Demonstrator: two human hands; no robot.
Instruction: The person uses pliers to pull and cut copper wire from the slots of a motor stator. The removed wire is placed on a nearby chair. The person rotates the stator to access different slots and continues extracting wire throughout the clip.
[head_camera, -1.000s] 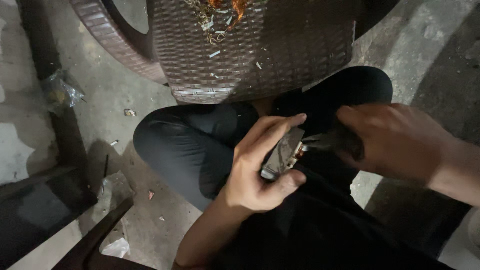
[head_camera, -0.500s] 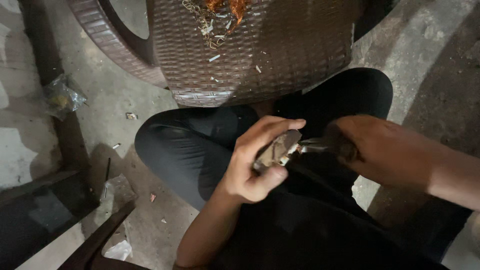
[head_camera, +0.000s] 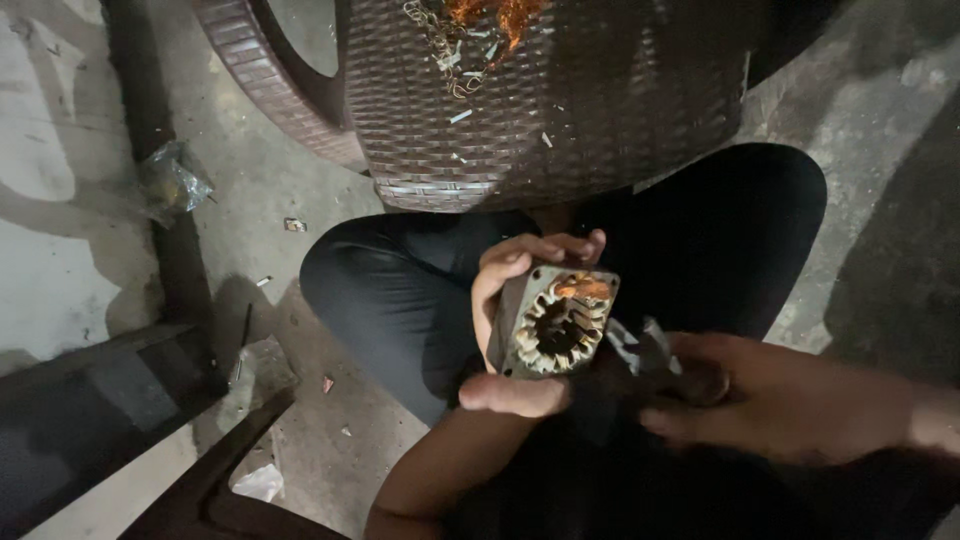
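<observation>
We have one view only, from the head, looking steeply down and close in on our lap. The woven wicker stool (head_camera: 540, 110) fills the top edge; below it come our dark-trousered knees, and left of it the concrete floor (head_camera: 260, 190), all near the lens.

Grey metal stator (head_camera: 553, 322) with copper-orange windings; dark brown woven wicker seat (head_camera: 560, 110) at 12 o'clock; black trousers (head_camera: 400, 290); grey concrete floor (head_camera: 270, 190).
</observation>
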